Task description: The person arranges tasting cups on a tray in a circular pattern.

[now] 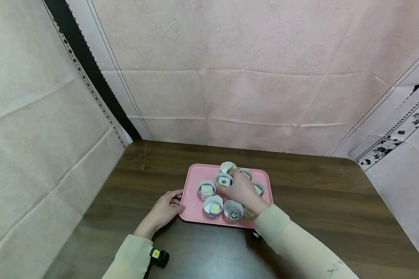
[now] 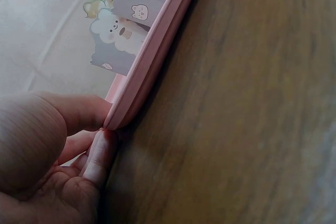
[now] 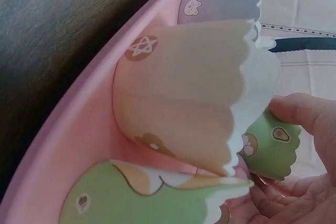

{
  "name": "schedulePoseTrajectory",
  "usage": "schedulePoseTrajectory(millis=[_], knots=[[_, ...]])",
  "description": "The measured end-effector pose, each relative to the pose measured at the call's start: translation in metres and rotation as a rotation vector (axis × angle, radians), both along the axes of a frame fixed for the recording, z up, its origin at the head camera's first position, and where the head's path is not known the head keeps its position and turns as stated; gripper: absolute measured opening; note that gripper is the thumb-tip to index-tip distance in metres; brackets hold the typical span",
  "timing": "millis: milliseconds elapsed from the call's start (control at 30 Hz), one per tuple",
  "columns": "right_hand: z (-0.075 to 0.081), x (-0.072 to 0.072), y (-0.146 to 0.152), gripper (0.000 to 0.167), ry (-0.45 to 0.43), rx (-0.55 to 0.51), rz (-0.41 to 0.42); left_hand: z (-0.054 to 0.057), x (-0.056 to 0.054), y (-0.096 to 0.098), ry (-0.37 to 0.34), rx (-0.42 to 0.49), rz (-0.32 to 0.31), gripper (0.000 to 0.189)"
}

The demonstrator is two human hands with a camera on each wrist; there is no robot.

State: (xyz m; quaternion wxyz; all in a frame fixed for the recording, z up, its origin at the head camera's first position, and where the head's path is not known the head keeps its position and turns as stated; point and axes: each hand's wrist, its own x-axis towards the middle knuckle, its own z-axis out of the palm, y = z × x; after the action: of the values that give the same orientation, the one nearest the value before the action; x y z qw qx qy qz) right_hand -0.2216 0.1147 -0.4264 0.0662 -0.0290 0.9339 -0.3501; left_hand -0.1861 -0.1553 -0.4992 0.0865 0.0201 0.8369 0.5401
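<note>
A pink tray on the table carries several scalloped paper baking cups. My left hand pinches the tray's left rim between thumb and fingers, which the left wrist view shows up close. My right hand reaches over the tray; in the right wrist view its thumb and fingers grip a small green paper cup with an avocado print. Nearer that camera stand a beige cup and another green cup. A white block lies in the left cup, and a yellow-marked one in the front cup.
The brown wooden table extends around the tray. Pale cloth hangs behind it and at both sides. A grey cup with a small flower-like piece inside stands at the tray's front edge.
</note>
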Motion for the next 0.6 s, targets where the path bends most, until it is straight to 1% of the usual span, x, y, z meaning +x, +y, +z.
schedulePoseTrajectory(millis=[133, 200, 267, 367, 500, 600], knots=[[-0.002, -0.0022, -0.0032, 0.077, -0.061, -0.008, -0.014, -0.0014, 0.0001, 0.0001, 0.004, 0.001, 0.0, 0.052], [-0.0039, -0.0035, -0.0043, 0.077, -0.075, -0.002, -0.02, -0.0017, 0.0003, 0.0002, 0.007, 0.007, 0.001, 0.052], [-0.0055, -0.0041, -0.0049, 0.074, -0.088, 0.003, -0.026, -0.002, 0.0004, 0.0003, 0.004, 0.01, 0.005, 0.052], [-0.0069, -0.005, -0.0053, 0.063, -0.095, 0.013, -0.014, -0.0016, 0.0004, 0.0001, -0.002, 0.005, 0.01, 0.052], [-0.0059, -0.0051, -0.005, 0.054, -0.113, 0.014, -0.004, -0.0004, 0.0001, -0.0005, -0.007, -0.004, 0.011, 0.053], [-0.0044, -0.0045, -0.005, 0.053, -0.108, 0.044, 0.01, -0.0006, -0.0005, -0.0009, -0.005, -0.003, 0.01, 0.053]])
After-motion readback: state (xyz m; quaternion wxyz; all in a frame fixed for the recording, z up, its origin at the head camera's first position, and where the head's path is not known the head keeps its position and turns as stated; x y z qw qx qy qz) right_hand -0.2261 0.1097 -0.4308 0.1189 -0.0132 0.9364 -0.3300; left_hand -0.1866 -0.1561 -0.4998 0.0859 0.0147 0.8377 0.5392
